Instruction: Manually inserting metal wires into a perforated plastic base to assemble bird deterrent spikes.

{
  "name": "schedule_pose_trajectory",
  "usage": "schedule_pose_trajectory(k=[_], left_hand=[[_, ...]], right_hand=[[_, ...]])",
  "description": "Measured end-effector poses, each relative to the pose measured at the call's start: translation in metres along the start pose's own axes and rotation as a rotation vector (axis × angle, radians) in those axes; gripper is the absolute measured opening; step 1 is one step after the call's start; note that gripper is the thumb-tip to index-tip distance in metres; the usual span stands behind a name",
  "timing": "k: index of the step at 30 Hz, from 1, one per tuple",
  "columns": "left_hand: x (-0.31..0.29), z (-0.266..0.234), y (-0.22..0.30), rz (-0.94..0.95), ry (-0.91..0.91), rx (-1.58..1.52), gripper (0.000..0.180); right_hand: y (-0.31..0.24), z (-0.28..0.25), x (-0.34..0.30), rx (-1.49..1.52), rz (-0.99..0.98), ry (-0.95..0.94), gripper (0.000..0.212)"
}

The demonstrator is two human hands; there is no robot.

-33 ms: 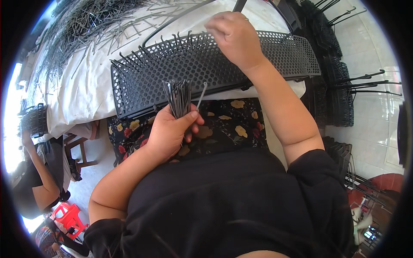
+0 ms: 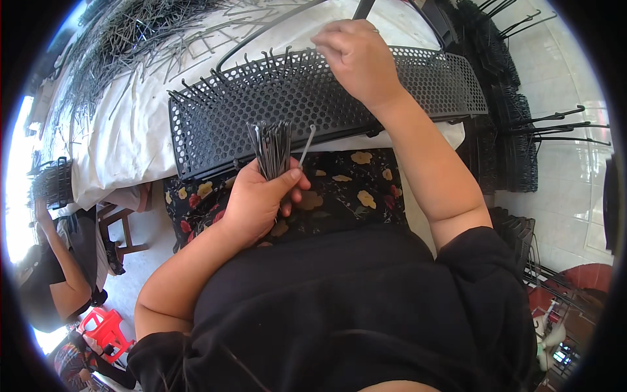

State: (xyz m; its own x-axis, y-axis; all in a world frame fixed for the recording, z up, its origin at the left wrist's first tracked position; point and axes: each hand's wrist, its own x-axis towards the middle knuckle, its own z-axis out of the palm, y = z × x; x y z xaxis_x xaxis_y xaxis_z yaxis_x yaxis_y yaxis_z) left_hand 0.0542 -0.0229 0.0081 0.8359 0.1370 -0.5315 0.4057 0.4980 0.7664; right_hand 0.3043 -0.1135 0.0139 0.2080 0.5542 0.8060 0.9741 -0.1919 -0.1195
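Observation:
My left hand (image 2: 261, 199) is wrapped round a bundle of thin dark metal hooks (image 2: 273, 147), their bent tips pointing up and away from me. One paler hook (image 2: 307, 144) leans apart from the bundle, near the fingertips. In front of me lies a black perforated metal basket or tray (image 2: 261, 111), with a row of hooks (image 2: 215, 78) standing along the left half of its far edge. Over that far edge is my right hand (image 2: 359, 59), its fingers closed in a pinch. Whatever they hold, if anything, I cannot make out.
A white cloth (image 2: 124, 137) covers the table, with a large heap of loose metal hooks (image 2: 150, 29) at the far left. Stacked black mesh pieces (image 2: 516, 130) with long hooked rods stand at the right. Another person's arm (image 2: 62, 255) and a red plastic stool (image 2: 104, 330) are at the left.

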Motion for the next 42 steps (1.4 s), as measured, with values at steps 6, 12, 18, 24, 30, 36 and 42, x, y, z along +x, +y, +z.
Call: schedule_pose_trajectory(k=[6,12,18,24,30,36,42], left_hand=[[-0.005,-0.004,0.002,0.097,-0.016,-0.115,0.010],[-0.003,-0.002,0.003,0.047,-0.037,-0.090,0.018],[-0.004,-0.009,-0.002,-0.026,-0.017,-0.262,0.027],[-0.005,-0.007,0.002,-0.051,-0.034,-0.313,0.021],[-0.004,-0.011,0.000,-0.062,-0.040,-0.318,0.016],[-0.006,-0.010,0.001,0.006,-0.070,-0.308,0.013],[-0.005,-0.003,-0.002,0.064,0.059,-0.114,0.009]], right_hand=[[-0.090,-0.051,-0.019,1.169,1.051,-0.358,0.020],[-0.067,-0.046,-0.009,0.973,1.021,-0.226,0.028],[-0.025,-0.029,0.013,0.250,0.467,0.127,0.031],[-0.011,-0.007,0.002,0.188,0.283,0.122,0.025],[-0.008,-0.004,-0.001,-0.077,0.040,0.015,0.003],[-0.085,-0.044,-0.013,0.865,0.886,-0.352,0.013],[-0.105,-0.053,-0.013,0.803,0.863,-0.527,0.024]])
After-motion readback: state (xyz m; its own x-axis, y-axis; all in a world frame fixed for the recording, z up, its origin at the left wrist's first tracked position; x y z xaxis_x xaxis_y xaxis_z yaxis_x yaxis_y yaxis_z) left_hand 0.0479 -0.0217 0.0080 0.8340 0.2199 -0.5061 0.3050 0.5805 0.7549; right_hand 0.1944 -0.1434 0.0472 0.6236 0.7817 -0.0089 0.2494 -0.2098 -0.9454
